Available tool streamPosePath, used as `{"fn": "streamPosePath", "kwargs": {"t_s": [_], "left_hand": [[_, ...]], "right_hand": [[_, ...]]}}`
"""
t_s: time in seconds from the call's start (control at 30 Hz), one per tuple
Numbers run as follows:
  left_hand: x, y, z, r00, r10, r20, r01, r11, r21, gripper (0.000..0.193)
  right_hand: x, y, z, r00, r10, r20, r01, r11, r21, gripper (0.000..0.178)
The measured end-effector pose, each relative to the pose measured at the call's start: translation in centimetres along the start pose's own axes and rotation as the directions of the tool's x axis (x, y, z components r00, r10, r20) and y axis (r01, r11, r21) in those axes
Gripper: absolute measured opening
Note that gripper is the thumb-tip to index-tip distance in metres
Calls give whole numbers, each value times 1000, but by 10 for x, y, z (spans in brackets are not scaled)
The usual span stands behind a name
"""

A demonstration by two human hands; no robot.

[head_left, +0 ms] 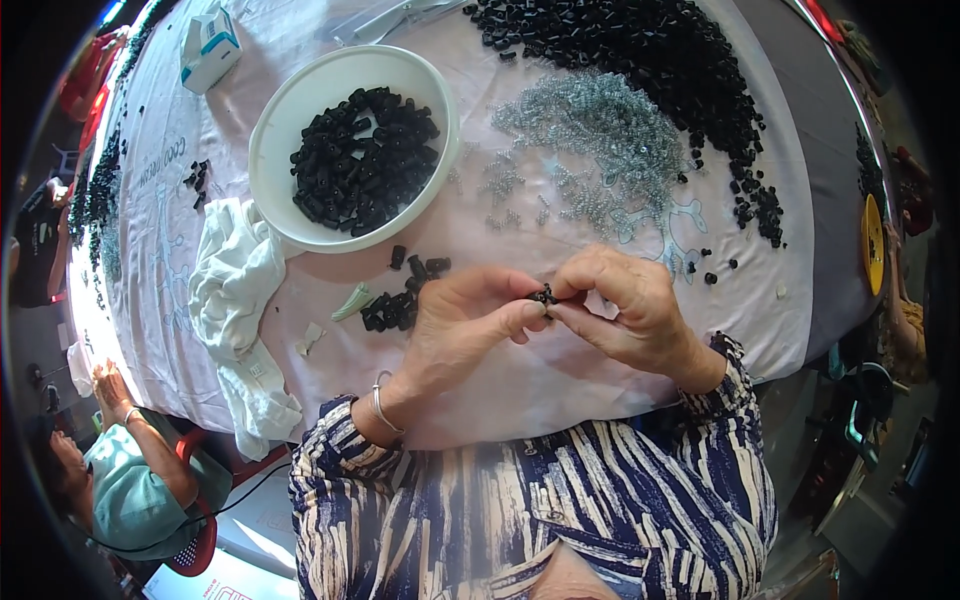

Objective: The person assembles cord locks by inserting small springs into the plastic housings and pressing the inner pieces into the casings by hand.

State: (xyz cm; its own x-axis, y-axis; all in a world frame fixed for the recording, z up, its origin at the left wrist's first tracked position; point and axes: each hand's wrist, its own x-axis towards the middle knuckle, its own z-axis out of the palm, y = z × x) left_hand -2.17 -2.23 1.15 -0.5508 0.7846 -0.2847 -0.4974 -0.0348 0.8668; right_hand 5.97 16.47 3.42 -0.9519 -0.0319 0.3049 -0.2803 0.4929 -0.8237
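Over the near part of the cloth-covered table, my left hand [482,308] and my right hand [622,302] meet fingertip to fingertip. Pinched between them is a small black part [543,295], mostly covered by the fingers, so its exact shape is hidden. Beside my left hand lies a small heap of black cylindrical parts [392,310]. Beyond that hand stands a round white bowl [265,190], partly filled with similar black parts. Past my right hand spreads a pile of small clear, spring-like pieces [600,130].
A large heap of black parts [640,45] covers the far right. Left of the bowl lie a crumpled white cloth [235,290] and, farther off, a small white-and-blue box [210,50]. Another person [140,470] sits at the left; a yellow bowl [873,245] is at the right.
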Motion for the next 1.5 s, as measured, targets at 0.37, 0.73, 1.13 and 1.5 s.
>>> {"fn": "streamPosePath", "kwargs": {"t_s": [0.37,0.73,1.13,1.5], "left_hand": [[-1,-2,1,998,57,-8,-57,998,37,21],[-1,-2,0,998,55,16,-56,996,67,20],[1,-4,0,997,57,47,-60,997,52,19],[1,-3,2,994,105,30,-109,976,186,17]], "right_hand": [[0,-1,3,998,-53,-20,52,997,-61,22],[3,3,4,993,-118,0,117,991,-57,23],[1,5,8,997,-73,-17,71,994,-79,22],[2,6,5,996,-91,1,91,993,-73,24]]}}
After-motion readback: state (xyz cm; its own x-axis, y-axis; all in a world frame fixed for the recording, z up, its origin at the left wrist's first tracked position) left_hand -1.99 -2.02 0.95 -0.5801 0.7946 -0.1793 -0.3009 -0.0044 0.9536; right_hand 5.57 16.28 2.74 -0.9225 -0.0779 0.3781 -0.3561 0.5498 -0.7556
